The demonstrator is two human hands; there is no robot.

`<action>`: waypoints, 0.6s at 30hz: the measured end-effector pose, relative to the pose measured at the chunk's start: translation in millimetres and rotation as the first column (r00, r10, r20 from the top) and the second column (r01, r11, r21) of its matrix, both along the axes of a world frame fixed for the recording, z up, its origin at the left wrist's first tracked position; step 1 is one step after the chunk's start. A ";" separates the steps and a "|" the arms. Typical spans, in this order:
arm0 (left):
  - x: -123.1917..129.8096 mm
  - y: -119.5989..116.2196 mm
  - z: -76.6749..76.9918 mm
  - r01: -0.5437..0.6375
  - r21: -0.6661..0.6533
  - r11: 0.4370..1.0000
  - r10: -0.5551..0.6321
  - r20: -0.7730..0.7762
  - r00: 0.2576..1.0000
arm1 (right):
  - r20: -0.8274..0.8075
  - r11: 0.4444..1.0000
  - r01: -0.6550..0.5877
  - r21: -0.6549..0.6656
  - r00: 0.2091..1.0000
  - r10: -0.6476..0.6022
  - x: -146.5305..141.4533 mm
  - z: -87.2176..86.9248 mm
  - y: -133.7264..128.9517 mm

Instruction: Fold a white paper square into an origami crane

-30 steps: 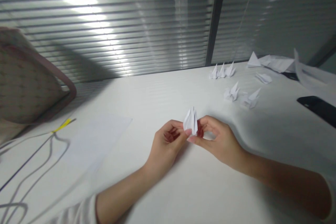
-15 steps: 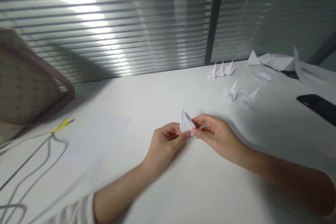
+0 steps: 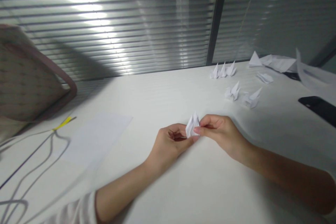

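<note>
Head view, looking forward and down over a white desk: both hands meet just above its surface, near the middle of the frame, around a small folded white paper piece. The piece stands roughly upright with its pointed flaps upward, and it is held clear of the desk. The right hand pinches it from the right, its fingers narrow and pressed on the paper's upper side. The left hand comes in from the lower left, with its fingers curled loosely and its thumb against the base of the piece. A white sleeve covers the left wrist's far end at the bottom edge. Well beyond the hands, toward the far right of the desk, stand three small pointed paper folds in a row, with two more folded paper pieces nearer. A flat folded paper, a paper triangle and loose sheets lie further back, and a black phone lies at the right edge. To the left lie a flat white sheet, a yellow strip and a thin cable. A patterned cushion with a pink edge sits at the left, before slatted blinds.
</note>
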State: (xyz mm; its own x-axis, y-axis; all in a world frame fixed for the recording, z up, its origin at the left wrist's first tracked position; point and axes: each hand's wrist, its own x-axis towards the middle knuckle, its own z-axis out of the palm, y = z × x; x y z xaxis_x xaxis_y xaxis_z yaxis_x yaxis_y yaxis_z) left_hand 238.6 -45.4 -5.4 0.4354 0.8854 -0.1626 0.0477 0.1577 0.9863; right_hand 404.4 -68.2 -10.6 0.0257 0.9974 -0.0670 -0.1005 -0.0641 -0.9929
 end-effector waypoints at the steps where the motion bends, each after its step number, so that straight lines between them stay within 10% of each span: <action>1: 0.0 0.4 0.3 0.001 -0.004 1.000 -0.001 -0.007 1.000 | 0.001 1.000 -0.010 -0.004 1.000 0.010 -0.3 0.2 0.2; 18: -0.4 3.0 1.1 0.046 0.033 0.998 -0.047 0.026 0.999 | 0.041 0.996 -0.074 0.041 0.997 0.072 2.2 -1.0 0.4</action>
